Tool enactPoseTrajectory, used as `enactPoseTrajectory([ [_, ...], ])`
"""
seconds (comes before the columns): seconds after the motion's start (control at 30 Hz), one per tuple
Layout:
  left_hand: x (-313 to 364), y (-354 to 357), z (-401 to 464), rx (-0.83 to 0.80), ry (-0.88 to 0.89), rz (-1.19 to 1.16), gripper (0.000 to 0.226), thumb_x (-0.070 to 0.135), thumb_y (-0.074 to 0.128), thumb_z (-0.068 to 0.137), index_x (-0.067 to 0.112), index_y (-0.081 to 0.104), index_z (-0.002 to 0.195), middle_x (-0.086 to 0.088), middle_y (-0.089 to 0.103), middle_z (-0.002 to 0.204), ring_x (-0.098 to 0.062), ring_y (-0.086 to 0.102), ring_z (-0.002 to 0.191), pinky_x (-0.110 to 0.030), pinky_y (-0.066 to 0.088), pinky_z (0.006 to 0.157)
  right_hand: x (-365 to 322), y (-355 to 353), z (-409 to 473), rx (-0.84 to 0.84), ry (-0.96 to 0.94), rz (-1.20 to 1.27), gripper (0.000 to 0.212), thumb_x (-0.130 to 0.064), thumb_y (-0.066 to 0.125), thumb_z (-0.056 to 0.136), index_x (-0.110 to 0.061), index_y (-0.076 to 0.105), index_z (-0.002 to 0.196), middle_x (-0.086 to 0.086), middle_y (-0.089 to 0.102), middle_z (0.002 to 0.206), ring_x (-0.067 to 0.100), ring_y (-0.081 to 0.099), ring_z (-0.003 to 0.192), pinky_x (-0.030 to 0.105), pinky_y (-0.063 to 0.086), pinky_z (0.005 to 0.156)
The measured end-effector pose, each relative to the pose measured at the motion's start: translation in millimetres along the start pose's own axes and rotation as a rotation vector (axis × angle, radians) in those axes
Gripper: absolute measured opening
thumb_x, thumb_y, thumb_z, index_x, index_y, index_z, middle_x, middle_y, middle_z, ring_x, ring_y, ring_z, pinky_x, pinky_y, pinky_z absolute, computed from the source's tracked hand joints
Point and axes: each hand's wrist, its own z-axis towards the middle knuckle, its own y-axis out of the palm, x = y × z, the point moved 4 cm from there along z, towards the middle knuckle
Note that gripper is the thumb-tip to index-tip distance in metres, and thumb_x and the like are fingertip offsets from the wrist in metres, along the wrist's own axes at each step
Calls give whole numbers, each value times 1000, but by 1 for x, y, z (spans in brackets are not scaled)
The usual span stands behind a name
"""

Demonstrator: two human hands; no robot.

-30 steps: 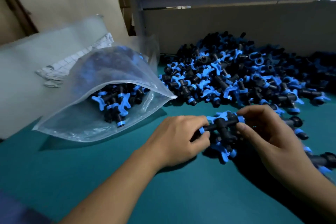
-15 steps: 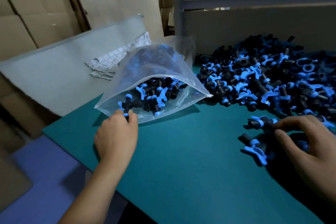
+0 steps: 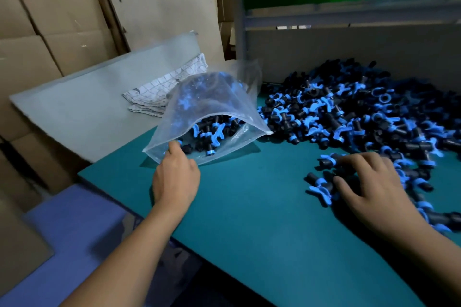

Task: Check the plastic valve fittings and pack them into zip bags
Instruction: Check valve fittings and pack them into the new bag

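Left fingers (image 3: 174,148) now inside zip bag (image 3: 212,104)

My left hand (image 3: 175,177) is covering the near lip of the clear plastic zip bag (image 3: 209,99), and its fingertips are hiding whatever they are touching there. My right hand (image 3: 369,182) is lying over a few black-and-blue plastic valve fittings (image 3: 321,188), hiding parts of them. Beyond my right hand, the big heap of fittings (image 3: 349,112) is running off the right edge, blurring in shadow.

An open clear zip bag (image 3: 212,104) holds black-and-blue valve fittings (image 3: 212,132); a loose heap (image 3: 349,112) lies beside.
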Motion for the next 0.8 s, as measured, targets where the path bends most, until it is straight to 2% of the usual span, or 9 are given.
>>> enactPoseTrajectory([
  [0.1,9,3,-4,-39,157,103,20,8,54,94,-1,66,108,-24,65,107,-44,62,99,-53,49,82,6,2,2,-88,19,-71,55,-44,58,102,-19,53,151,9,50,144,30,38,135,46,34,118],
  [0.2,7,6,-2,-27,195,160,23,8,56,92,-5,72,103,-27,66,105,-43,60,101,-53,48,90,14,5,4,-128,17,-119,63,-57,43,103,-23,46,156,5,44,154,26,31,141,43,30,120],
  [0.3,3,8,0,-26,177,142,26,9,54,92,-5,71,105,-27,66,106,-44,59,101,-53,49,91,16,6,5,-108,-18,-89,52,-51,42,103,-22,57,144,2,49,146,23,35,134,41,33,116],
  [0.43,12,7,-6,-6,244,120,17,6,58,90,-2,70,99,-26,66,100,-43,59,98,-54,49,87,23,-1,7,-12,-26,13,33,-32,54,105,-20,60,135,1,53,132,22,42,129,40,40,109],
  [0.57,18,8,-8,-29,283,144,14,5,58,90,-2,69,96,-25,65,99,-43,57,96,-55,47,88,27,-10,8,43,-59,50,20,-28,56,106,-19,67,119,-1,56,117,18,48,118,33,41,98],
  [0.63,24,6,-13,-23,307,101,15,4,57,90,-1,69,96,-26,65,98,-43,57,94,-56,48,87,21,-19,7,42,-134,63,14,-27,56,104,-19,68,107,-2,59,106,21,54,108,36,45,93],
  [0.7,38,2,-24,20,382,48,22,10,51,88,1,69,97,-22,65,97,-42,57,92,-55,48,83,16,-26,4,-11,-240,47,18,-34,55,104,-21,64,95,-4,60,93,20,55,94,40,46,85],
  [0.8,72,3,-49,5,610,-57,24,18,51,86,7,69,99,-11,67,100,-36,59,93,-49,47,85,14,-25,1,-196,-291,-98,37,-68,46,97,-32,57,93,-12,57,91,13,52,89,36,41,85],
])
